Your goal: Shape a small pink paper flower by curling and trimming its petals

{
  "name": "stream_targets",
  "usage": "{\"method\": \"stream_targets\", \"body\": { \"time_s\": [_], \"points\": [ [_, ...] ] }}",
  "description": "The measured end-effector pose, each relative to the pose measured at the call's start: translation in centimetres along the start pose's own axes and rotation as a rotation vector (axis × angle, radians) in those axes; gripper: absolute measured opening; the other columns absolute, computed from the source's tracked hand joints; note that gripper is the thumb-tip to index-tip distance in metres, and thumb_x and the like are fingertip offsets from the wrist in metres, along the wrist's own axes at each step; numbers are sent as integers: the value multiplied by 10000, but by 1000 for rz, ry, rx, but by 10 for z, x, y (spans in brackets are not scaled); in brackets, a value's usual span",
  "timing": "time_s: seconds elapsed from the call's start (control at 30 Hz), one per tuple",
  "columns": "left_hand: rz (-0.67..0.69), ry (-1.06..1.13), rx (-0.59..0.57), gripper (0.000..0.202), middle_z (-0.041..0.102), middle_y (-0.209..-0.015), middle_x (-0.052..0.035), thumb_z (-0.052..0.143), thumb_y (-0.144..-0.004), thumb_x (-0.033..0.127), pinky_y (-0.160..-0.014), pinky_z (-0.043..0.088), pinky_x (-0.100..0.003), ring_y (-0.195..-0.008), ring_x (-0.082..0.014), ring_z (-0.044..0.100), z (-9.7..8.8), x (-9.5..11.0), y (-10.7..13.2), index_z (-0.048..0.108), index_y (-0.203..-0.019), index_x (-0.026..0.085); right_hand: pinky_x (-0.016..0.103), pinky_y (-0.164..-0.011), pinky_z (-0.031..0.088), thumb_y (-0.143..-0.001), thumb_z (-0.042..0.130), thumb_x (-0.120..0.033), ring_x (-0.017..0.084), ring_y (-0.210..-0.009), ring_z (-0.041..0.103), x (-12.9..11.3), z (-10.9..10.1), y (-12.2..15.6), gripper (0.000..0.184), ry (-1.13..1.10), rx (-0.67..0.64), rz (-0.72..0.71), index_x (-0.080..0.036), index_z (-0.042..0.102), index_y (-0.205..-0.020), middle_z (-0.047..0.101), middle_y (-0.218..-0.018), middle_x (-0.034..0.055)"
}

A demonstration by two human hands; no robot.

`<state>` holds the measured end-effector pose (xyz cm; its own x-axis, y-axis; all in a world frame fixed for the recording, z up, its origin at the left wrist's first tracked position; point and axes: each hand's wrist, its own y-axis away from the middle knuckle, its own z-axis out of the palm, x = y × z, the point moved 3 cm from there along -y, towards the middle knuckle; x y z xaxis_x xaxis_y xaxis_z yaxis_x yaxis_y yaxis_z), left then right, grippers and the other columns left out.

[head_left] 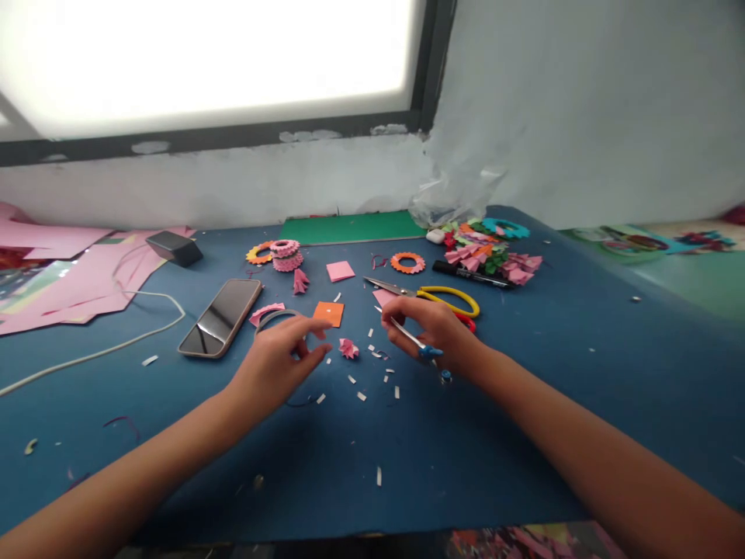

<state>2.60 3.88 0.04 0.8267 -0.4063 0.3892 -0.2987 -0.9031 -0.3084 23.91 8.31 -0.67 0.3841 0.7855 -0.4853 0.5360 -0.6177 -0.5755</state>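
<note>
My right hand [435, 326] is closed round a thin metal tool with a blue grip [414, 340], perhaps small scissors or tweezers, its tip pointing left. My left hand [278, 365] hovers over the blue table [524, 404] with fingers loosely curled and the fingertips pinched together; what they hold, if anything, I cannot make out. A small folded pink paper piece [348, 348] lies between the two hands. An orange paper square [329, 314] and a roll of tape [278, 318] sit just beyond the left fingers. Small white paper scraps lie scattered around.
Yellow-handled scissors [442, 297] lie behind the right hand. A phone [221, 317] lies left, with a white cable [116, 341] and a black box [173, 248]. Pink sheets [70, 272] at far left; paper rings [285, 254], a pile of folded pieces [489, 252], a black marker [471, 275] and a green mat [355, 227] behind.
</note>
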Motion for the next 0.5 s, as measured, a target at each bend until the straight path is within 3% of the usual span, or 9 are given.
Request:
{"method": "stream_targets", "body": {
  "time_s": [0.07, 0.13, 0.23, 0.43, 0.5],
  "points": [
    [28, -75, -46, 221, 700, -815, -31, 556, -840, 383, -559, 479, -267, -586, -143, 616, 5, 13, -1, 652, -909, 196, 228, -602, 415, -815, 541, -220, 93, -622, 500, 0, 1, 0, 34, -89, 4, 47, -189, 531, -824, 546, -708, -20],
    [35, -142, -75, 277, 703, -871, -55, 598, -793, 456, -540, 457, -295, -663, -211, 646, 12, 21, -4, 654, -863, 194, 234, -592, 427, -819, 563, -277, 103, -629, 526, 0, 4, 0, 103, -187, 8, 101, -186, 518, -824, 564, -716, -10],
    [45, -199, -88, 206, 700, -855, -70, 594, -805, 382, -530, 440, -304, -700, -258, 661, 21, 25, -10, 655, -818, 186, 249, -601, 457, -847, 539, -333, 120, -656, 577, 3, 8, 0, 159, -330, 21, 184, -183, 491, -824, 607, -736, 11],
    [197, -94, -86, 143, 692, -859, -29, 541, -855, 276, -538, 467, -249, -631, -150, 638, 22, 25, -9, 668, -866, 213, 304, -661, 497, -902, 394, -502, 140, -718, 614, 12, 12, -5, 356, -545, 77, 298, -178, 516, -817, 649, -811, 62],
    [276, -12, -71, 140, 690, -918, -27, 540, -864, 254, -559, 491, -217, -671, -121, 640, 17, 26, -7, 670, -906, 221, 320, -688, 507, -857, 465, -542, 156, -771, 626, 8, 11, -5, 373, -614, 62, 315, -185, 502, -753, 656, -827, 68]
  ]
}}
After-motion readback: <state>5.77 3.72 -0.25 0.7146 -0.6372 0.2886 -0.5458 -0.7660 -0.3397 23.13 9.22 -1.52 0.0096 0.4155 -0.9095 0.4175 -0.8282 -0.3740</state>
